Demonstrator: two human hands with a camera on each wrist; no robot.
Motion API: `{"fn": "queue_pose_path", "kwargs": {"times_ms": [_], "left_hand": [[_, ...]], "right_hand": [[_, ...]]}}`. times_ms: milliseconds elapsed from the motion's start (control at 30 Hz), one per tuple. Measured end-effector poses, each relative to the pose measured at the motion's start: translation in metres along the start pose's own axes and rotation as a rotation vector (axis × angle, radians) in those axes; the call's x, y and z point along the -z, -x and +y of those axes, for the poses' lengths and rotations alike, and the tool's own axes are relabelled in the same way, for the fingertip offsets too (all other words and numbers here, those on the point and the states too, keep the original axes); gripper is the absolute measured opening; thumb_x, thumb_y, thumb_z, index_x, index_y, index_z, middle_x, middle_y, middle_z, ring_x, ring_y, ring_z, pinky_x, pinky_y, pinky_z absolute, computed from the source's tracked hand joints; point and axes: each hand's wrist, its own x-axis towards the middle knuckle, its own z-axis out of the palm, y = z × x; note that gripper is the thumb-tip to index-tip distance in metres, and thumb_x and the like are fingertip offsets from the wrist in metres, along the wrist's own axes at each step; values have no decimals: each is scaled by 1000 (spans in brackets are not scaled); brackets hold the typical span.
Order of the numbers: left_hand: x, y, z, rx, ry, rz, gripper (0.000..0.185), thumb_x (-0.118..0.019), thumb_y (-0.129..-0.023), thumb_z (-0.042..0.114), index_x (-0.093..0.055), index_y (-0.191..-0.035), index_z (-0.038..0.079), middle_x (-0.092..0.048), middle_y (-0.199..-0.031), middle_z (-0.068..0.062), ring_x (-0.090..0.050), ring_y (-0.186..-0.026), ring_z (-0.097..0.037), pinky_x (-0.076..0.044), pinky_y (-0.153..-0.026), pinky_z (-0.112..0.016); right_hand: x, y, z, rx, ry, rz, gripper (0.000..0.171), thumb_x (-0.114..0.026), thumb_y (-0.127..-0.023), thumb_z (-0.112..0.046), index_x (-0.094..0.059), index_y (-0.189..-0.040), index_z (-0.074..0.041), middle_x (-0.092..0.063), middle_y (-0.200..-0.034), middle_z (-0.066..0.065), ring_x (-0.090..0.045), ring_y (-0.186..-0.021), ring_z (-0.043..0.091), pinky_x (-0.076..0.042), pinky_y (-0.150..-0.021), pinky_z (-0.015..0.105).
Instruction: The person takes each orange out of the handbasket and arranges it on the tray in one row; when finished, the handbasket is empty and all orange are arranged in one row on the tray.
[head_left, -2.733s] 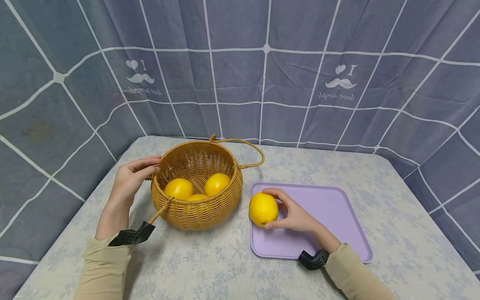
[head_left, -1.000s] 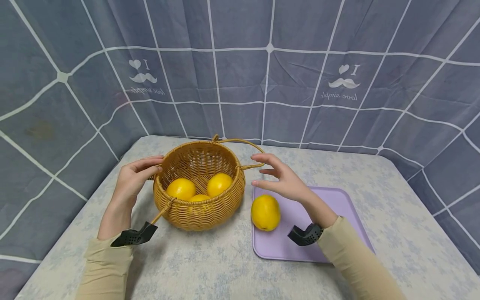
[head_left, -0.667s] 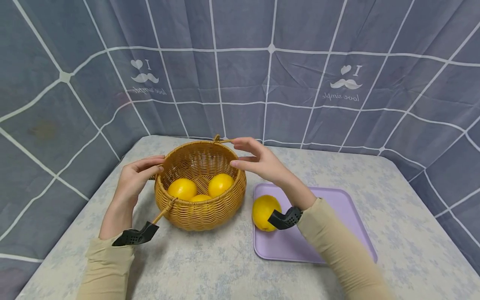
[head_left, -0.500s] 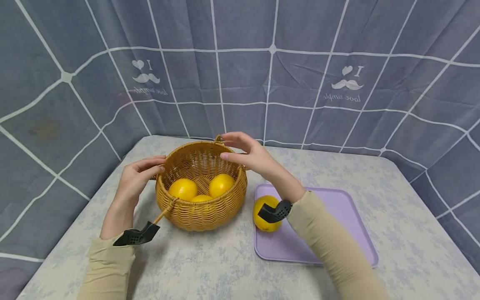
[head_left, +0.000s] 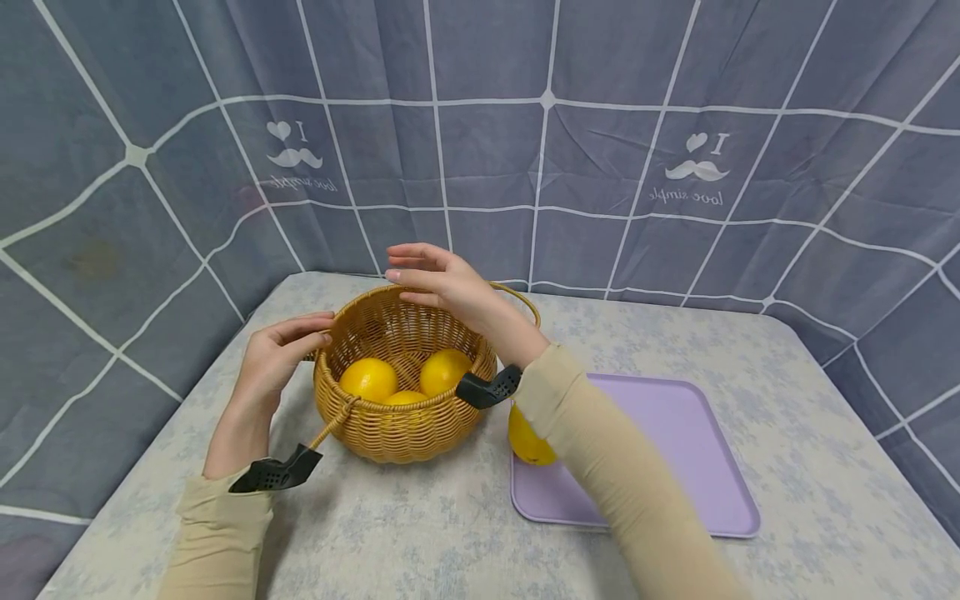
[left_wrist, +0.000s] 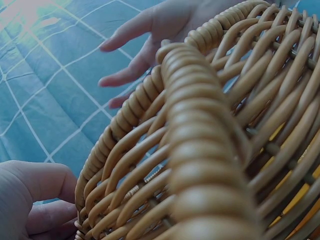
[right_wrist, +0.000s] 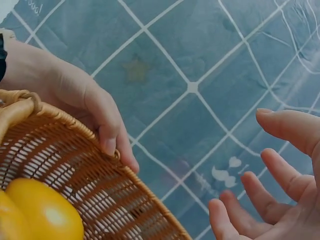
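We see a grey-blue cloth backdrop (head_left: 600, 150) hung around three sides, crossed by thin white lines into large squares and creased in places. It carries two white prints (head_left: 688, 171) of a heart, a moustache and small script. Below it our tabletop (head_left: 675, 333) wears a pale cover with a faint blue-grey floral pattern, evenly lit.

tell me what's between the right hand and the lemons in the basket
Nothing: in the head view the right hand hovers open above the basket, with only air down to the lemons.
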Motion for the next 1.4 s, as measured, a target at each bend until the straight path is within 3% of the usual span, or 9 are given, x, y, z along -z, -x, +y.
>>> {"fn": "queue_pose_path", "kwargs": {"times_ms": [133, 200, 333, 533, 700, 933, 1100, 1400], "left_hand": [[-1, -1, -1, 6, 3, 3, 36, -67, -89, 29, -68, -115, 3, -63, -117, 4, -55, -101, -6, -49, -73, -19], [-1, 1, 4, 19, -48, 1, 42, -65, -90, 31, -65, -118, 0, -63, -115, 7, -54, -102, -5, -49, -74, -18], [-2, 1, 7, 28, -52, -3, 42, -63, -91, 27, -62, -121, -2, -61, -110, 14, -54, -101, -4, -48, -73, -16], [-2, 2, 6, 19, -43, -5, 40, -63, -91, 25, -62, -121, -2, -61, -106, 17, -55, -98, -3, -48, -73, -16], [-1, 3, 8, 15, -56, -6, 42, -63, -92, 27, -61, -121, -3, -60, -105, 18, -55, -99, -3, -48, -74, -16], [-2, 4, 9, 34, -70, -8, 45, -62, -92, 28, -59, -124, -3, -58, -113, 10, -54, -100, -4, -47, -75, -15], [-3, 5, 9, 38, -74, -8, 45, -62, -92, 29, -60, -123, -3, -58, -111, 11, -53, -100, -4, -47, -76, -16], [-3, 5, 10, 35, -72, -12, 44, -62, -92, 31, -61, -122, -1, -58, -113, 12, -52, -104, -5, -47, -78, -16]], "right_hand": [[-7, -11, 4, -49, -29, -16, 44, -59, -92, -6, -47, -134, -1, -54, -127, 11, -50, -120, 29, -47, -93, 35], [-11, -16, 7, -90, -38, -30, 43, -58, -93, -6, -47, -134, -1, -54, -126, 12, -48, -122, 31, -46, -95, 36], [-18, -24, 14, -178, -55, -43, 40, -58, -93, -7, -49, -132, -2, -56, -124, 12, -49, -121, 30, -44, -97, 37], [-25, -30, 26, -252, -42, -52, 36, -61, -91, -6, -54, -127, -4, -60, -117, 9, -59, -108, 24, -44, -97, 38], [-27, -31, 35, -250, 30, -95, 38, -65, -89, -7, -56, -126, -5, -61, -113, 5, -60, -100, 16, -43, -98, 40], [-23, -29, 40, -244, 183, -152, 37, -70, -84, -7, -60, -120, -7, -61, -117, 6, -59, -100, 12, -41, -99, 42], [-21, -30, 42, -253, 293, -202, 38, -72, -82, -8, -61, -119, -10, -61, -117, 2, -57, -102, 9, -41, -99, 42], [-22, -30, 44, -222, 481, -309, 48, -74, -80, -10, -56, -125, -5, -54, -128, 8, -49, -119, 21, -45, -87, 22]]}}
